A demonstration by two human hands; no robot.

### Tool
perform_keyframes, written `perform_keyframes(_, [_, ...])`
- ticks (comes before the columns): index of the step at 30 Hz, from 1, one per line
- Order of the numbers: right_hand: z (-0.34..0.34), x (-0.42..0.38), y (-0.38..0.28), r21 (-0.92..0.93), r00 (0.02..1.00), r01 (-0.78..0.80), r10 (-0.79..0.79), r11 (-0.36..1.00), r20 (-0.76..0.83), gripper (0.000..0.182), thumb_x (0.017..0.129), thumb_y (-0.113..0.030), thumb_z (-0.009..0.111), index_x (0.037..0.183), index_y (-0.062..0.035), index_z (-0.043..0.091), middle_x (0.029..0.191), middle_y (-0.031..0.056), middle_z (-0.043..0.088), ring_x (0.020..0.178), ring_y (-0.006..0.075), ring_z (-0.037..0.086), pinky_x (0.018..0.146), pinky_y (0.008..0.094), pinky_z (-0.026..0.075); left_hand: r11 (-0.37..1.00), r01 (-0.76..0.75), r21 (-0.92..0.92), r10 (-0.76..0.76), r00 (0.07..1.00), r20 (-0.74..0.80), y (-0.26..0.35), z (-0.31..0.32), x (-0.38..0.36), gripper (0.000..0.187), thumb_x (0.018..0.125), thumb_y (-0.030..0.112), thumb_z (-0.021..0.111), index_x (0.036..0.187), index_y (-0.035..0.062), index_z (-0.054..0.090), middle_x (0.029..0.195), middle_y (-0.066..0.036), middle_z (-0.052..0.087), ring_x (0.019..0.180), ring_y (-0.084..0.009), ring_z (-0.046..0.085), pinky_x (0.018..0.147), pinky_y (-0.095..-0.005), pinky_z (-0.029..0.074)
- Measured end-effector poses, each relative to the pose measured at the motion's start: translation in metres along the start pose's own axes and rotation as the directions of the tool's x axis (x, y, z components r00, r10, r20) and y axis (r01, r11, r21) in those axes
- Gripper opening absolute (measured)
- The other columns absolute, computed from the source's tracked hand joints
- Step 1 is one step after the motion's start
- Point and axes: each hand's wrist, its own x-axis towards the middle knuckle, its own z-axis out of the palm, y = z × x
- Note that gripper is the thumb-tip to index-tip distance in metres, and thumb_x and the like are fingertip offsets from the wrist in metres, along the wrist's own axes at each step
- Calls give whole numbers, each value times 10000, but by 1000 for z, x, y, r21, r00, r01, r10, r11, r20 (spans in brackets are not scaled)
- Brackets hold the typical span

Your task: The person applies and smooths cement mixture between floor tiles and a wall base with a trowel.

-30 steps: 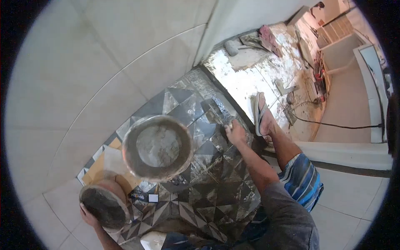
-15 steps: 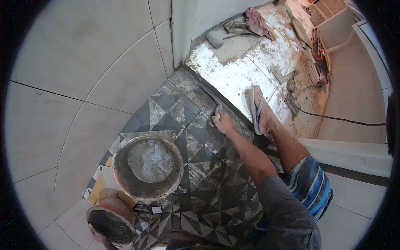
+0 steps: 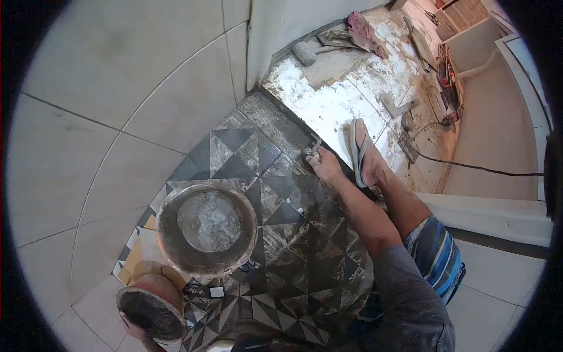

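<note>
My right hand [image 3: 325, 165] is closed on the handle of a trowel [image 3: 315, 144], low over the dark patterned floor tiles [image 3: 237, 170] beside the threshold strip. At the lower left, my left hand [image 3: 134, 327] holds the outer side of a small bucket [image 3: 153, 314], which is tilted and coated inside with grey paste; its fingers are partly hidden. Between the hands stands a large round basin [image 3: 249, 246] with pale grey mix in it.
A wall [image 3: 146, 76] rises at the left. Beyond the threshold lie a mallet [image 3: 304, 54], a pink cloth [image 3: 365, 34], an angled metal tool [image 3: 400, 107] and a black cable [image 3: 481, 168]. A small dark box [image 3: 202, 291] lies near the bucket.
My right hand and the trowel have moved slightly right, towards the threshold, and the trowel has turned. The small bucket and my left hand have shifted slightly left in view.
</note>
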Motion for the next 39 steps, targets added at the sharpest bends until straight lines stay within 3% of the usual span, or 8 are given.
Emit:
perform_keyframes(6, [-9, -8, -11, 51, 1000, 30, -30, 998, 0, 416, 885, -326, 643, 1124, 12, 597, 1001, 279, 661, 984, 437, 645, 866, 470, 491, 952, 210, -221, -220, 975, -20, 15, 7, -6, 575, 1035, 429, 476, 1360, -39, 550, 1375, -194, 562, 1223, -297, 544, 1055, -378, 409])
perform_keyframes(15, [30, 39, -16, 26, 999, 44, -44, 999, 7, 415, 878, -326, 656, 1121, 5, 598, 986, 253, 668, 949, 404, 649, 860, 451, 493, 971, 185, -149, -186, 982, 3, 39, 5, -17, 577, 1043, 420, 455, 1377, -46, 527, 1403, -205, 536, 1252, -314, 527, 1073, -394, 396])
perform_keyframes(17, [34, 47, -12, 3, 999, 50, -50, 999, -1, 396, 870, -319, 667, 1101, -5, 601, 939, 231, 672, 897, 379, 655, 832, 439, 494, 976, -108, 189, 103, 994, 35, 15, -1, -12, 569, 1055, 403, 431, 1379, -58, 516, 1421, -205, 517, 1267, -317, 517, 1085, -395, 385])
perform_keyframes(20, [31, 53, -9, 39, 1000, 6, -7, 999, 8, 439, 877, -328, 647, 1162, 1, 594, 1068, 280, 658, 1053, 443, 627, 900, 490, 487, 989, 97, -111, -99, 995, -11, 26, 5, -12, 572, 1054, 411, 433, 1375, -54, 521, 1424, -201, 512, 1254, -317, 526, 1076, -398, 398])
perform_keyframes(23, [11, 41, -25, 21, 999, 22, -22, 1000, 32, 443, 875, -341, 650, 1146, 2, 588, 1055, 287, 654, 1032, 455, 623, 887, 493, 483, 998, 59, -26, -59, 998, -3, 32, 4, -16, 569, 1051, 415, 443, 1369, -48, 529, 1382, -196, 546, 1206, -309, 554, 1049, -398, 422])
perform_keyframes(31, [10, 15, -17, 93, 990, 93, -82, 991, -116, 372, 894, -330, 669, 972, 18, 563, 771, 135, 595, 698, 220, 538, 689, 375, 454, 971, 108, -215, -105, 994, 27, 43, 10, -25, 585, 1038, 441, 473, 1374, -33, 535, 1313, -177, 602, 1147, -284, 583, 1004, -370, 447])
perform_keyframes(37, [31, 39, -31, 10, 1000, 7, -7, 1000, 13, 479, 908, -369, 627, 1202, 5, 573, 1116, 295, 646, 1075, 450, 619, 919, 494, 478, 975, 129, -178, -139, 989, -45, 55, 9, -29, 584, 1031, 438, 498, 1373, -34, 537, 1327, -165, 597, 1164, -276, 575, 1010, -364, 443])
perform_keyframes(39, [46, 54, -29, -20, 999, 30, -31, 999, -31, 457, 889, -358, 644, 1160, 6, 588, 1060, 282, 657, 1026, 428, 634, 893, 474, 480, 981, 99, -169, -109, 993, -49, 48, 9, -29, 581, 1029, 433, 505, 1374, -34, 536, 1329, -165, 596, 1170, -274, 572, 1014, -364, 441])
